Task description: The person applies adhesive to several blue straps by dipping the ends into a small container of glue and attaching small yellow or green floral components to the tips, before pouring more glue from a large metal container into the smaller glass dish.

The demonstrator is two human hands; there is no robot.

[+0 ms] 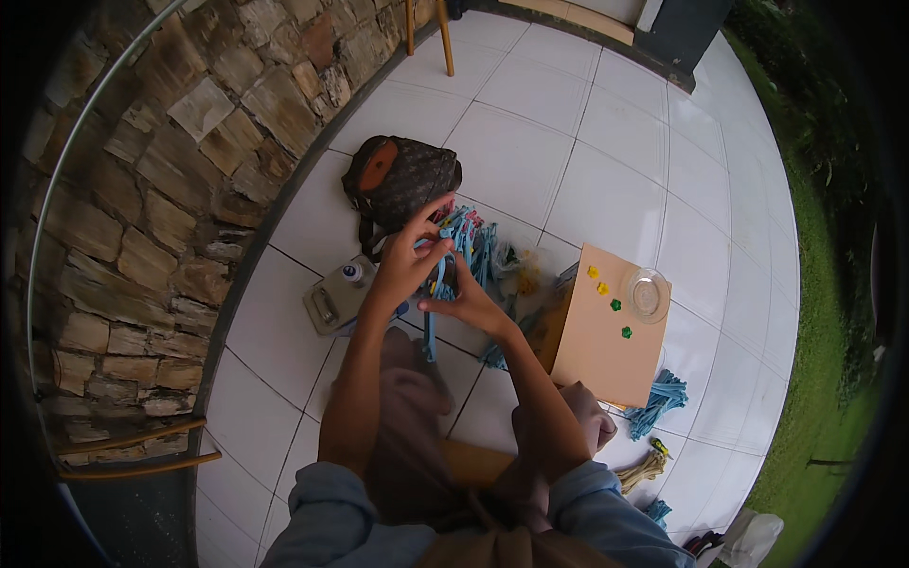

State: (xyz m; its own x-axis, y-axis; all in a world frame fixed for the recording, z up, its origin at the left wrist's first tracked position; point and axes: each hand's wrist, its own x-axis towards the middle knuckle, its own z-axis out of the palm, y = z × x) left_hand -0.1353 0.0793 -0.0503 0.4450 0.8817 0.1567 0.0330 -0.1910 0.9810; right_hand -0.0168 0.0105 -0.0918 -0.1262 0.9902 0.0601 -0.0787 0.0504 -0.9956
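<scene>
My left hand (413, 257) is closed, its thumb and fingers pinching a light-blue strip, which looks like cord or cloth. My right hand (471, 301) is just below it, with the fingers curled round blue strips (438, 287) and the thumb stretched toward the left. One strip end (430, 336) dangles under the hands. Something dark shows between the palms, too small to make out. Right behind the hands is a thick bunch of blue strips (464, 225) with some pink among them.
A brown backpack (407, 180) and a grey metal case (333, 301) lie left. At right, a cardboard-topped box (606, 346) bears a clear round dish (648, 295), yellow flower pieces (597, 281) and green ones (621, 319). More blue bundles (658, 402) lie beyond. A stone wall (161, 208) borders the left.
</scene>
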